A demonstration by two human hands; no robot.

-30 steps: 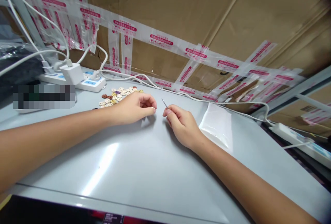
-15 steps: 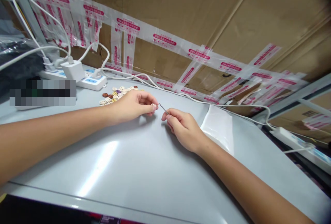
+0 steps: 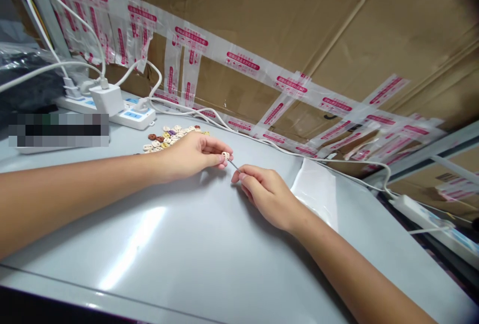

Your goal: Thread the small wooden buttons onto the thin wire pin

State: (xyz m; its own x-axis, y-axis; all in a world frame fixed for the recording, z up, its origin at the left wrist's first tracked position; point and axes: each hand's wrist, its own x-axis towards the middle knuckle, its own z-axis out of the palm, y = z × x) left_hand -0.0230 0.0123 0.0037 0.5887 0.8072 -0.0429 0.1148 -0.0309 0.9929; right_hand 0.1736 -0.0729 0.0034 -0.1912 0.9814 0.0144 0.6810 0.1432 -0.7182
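My left hand [image 3: 192, 154] rests on the grey table and pinches a small pale button [image 3: 225, 155] between thumb and fingertips. My right hand [image 3: 267, 194] lies just to its right and pinches a thin metal needle [image 3: 234, 165]. The needle's tip points up-left and meets the button. A pile of several small buttons [image 3: 170, 137] in cream, brown, yellow and purple lies behind my left hand.
A white power strip [image 3: 123, 114] with a charger and white cables sits at the back left. A clear plastic bag [image 3: 316, 189] lies right of my right hand. A taped cardboard wall [image 3: 262, 29] closes the back. Another power strip [image 3: 426, 216] lies at the right edge.
My hands have come together: the needle tip, apart from the left hand before, now touches the button held in my left fingers. The camera view shifted slightly downward.
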